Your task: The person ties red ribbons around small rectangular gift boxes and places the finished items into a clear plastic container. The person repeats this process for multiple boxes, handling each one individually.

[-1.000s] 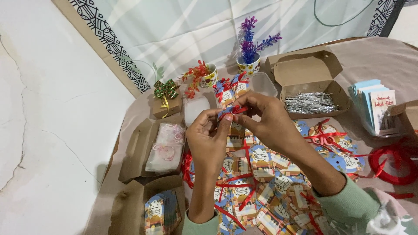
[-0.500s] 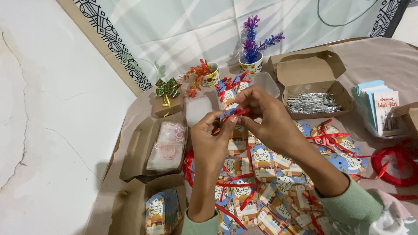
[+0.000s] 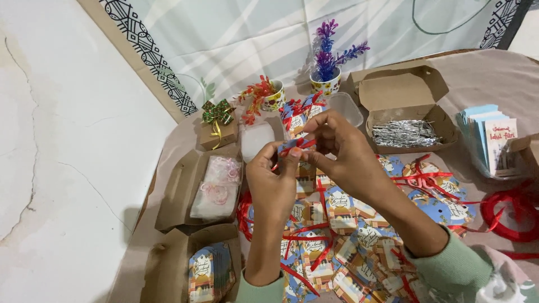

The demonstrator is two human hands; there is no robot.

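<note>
two hands are in view, a left hand (image 3: pixel 273 182) and a right hand (image 3: pixel 343 152). there are four open cardboard boxes: one with silver twist ties (image 3: pixel 405 133), one with a clear packet (image 3: pixel 216 188), one with printed cards (image 3: pixel 209 273), and one at the right edge (image 3: pixel 525 147). two small pots hold fake plants, purple (image 3: pixel 327 83) and red (image 3: pixel 273 98), and one little gift box (image 3: pixel 219 129) has a green bow.

Small blue card tag (image 3: pixel 292 147) with a red ribbon (image 3: pixel 304 143)

It is held up above the pile of finished tags, pinched between both hands' fingertips; the ribbon crosses its upper edge, seemingly threaded through it, one end trailing down-left.
</note>
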